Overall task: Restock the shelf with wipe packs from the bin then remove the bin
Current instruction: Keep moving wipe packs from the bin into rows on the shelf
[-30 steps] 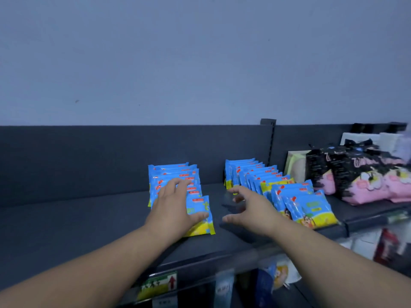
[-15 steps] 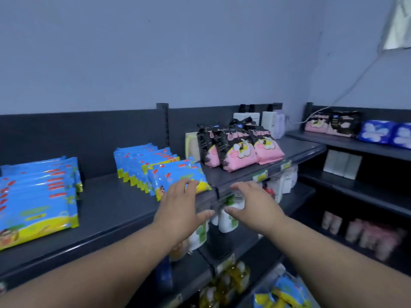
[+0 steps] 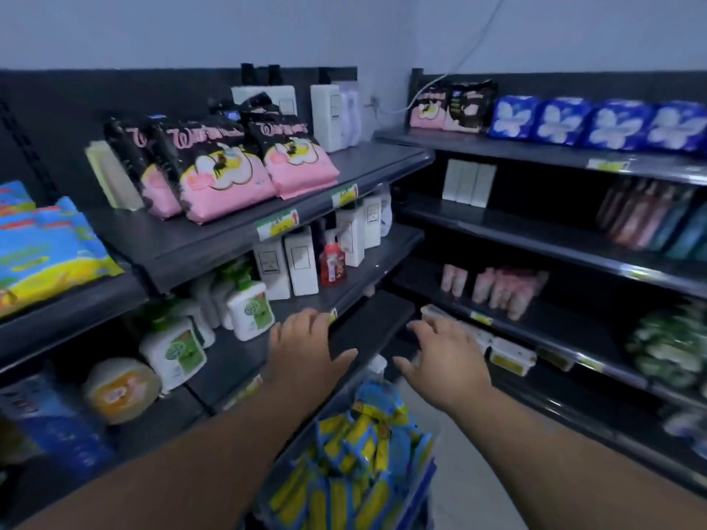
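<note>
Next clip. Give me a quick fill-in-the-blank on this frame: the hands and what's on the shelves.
1. The left hand and the right hand are both open and hold ____.
2. The small pump bottle beside the white boxes on the second shelf is coloured ____.
3. The dark blue packs with white flower prints lie on the right-hand unit's ____ shelf.
Missing words: nothing; red; top.
</note>
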`<action>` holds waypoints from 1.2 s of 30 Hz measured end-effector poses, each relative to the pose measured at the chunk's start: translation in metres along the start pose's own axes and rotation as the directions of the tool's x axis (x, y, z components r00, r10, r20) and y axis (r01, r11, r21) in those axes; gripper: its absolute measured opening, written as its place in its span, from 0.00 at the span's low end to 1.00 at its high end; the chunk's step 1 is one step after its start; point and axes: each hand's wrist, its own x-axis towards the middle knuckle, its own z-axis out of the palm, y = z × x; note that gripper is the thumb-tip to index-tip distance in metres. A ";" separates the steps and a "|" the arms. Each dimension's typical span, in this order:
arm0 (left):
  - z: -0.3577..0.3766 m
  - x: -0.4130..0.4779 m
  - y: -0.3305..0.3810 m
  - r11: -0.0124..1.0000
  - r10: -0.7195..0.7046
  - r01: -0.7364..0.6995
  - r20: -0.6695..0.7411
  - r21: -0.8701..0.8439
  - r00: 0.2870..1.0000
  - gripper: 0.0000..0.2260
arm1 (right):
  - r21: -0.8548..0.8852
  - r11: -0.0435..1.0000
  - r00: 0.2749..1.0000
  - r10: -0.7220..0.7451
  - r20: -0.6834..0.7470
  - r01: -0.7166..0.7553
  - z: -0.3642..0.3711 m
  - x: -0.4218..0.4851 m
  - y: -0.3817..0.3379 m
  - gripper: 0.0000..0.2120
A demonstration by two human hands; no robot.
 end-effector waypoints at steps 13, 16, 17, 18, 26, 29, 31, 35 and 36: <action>0.233 -0.025 -0.078 0.999 -0.010 0.027 0.495 -0.028 0.869 0.28 | 0.081 0.956 0.894 0.232 0.383 -0.283 0.222 -0.016 0.028 0.29; 0.266 -0.034 -0.093 0.999 -0.012 0.038 0.600 -0.031 0.800 0.31 | 0.087 0.938 0.860 0.266 0.436 -0.334 0.269 -0.020 0.025 0.29; 0.278 -0.036 -0.099 0.999 -0.005 0.032 0.631 -0.031 0.776 0.31 | 0.086 0.933 0.850 0.276 0.449 -0.349 0.282 -0.022 0.025 0.28; 0.289 -0.038 -0.103 0.998 -0.001 0.037 0.666 -0.040 0.746 0.32 | 0.082 0.929 0.838 0.285 0.465 -0.361 0.293 -0.023 0.025 0.28; 0.355 -0.049 -0.099 0.986 0.151 -0.031 0.807 -0.163 0.571 0.28 | 0.071 0.911 0.785 0.307 0.538 -0.405 0.353 -0.029 0.034 0.27; 0.372 -0.047 -0.091 0.980 0.161 0.001 0.806 -0.197 0.570 0.28 | 0.049 0.914 0.799 0.325 0.505 -0.402 0.365 -0.024 0.040 0.26; 0.383 -0.041 -0.087 0.978 0.176 -0.005 0.807 -0.209 0.563 0.30 | -0.009 0.928 0.815 0.332 0.475 -0.373 0.372 -0.019 0.045 0.26; 0.398 -0.042 -0.081 0.973 0.207 -0.189 0.866 -0.134 0.455 0.36 | -0.102 0.940 0.822 0.334 0.461 -0.325 0.382 -0.018 0.053 0.26; 0.400 -0.046 -0.080 0.969 0.206 -0.216 0.869 -0.118 0.450 0.37 | -0.112 0.942 0.823 0.331 0.462 -0.316 0.383 -0.020 0.054 0.25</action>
